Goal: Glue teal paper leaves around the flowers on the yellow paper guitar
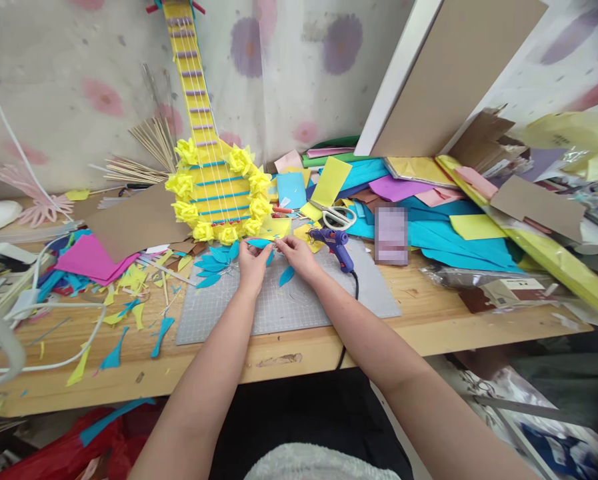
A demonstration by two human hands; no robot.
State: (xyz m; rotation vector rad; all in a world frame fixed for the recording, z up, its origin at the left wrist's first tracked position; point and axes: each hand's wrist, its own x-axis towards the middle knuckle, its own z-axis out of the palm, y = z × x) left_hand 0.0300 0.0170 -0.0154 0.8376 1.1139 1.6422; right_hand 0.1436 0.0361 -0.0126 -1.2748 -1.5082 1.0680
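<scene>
Here we pinch a blue leaf (pixel 259 243) in our left hand (pixel 253 262), above the far part of the grey cutting mat (pixel 289 310). Our right hand (pixel 297 256) sits just beside it, thumb and fingertips drawn together, though we cannot tell whether anything is between them. To the left we have a cluster of blue leaves (pixel 213 265) on the mat, and a loose leaf (pixel 287 276) lies near our right wrist. The purple glue gun (pixel 337 247) rests to the right; behind our hands stands a yellow paper guitar (pixel 219 190).
</scene>
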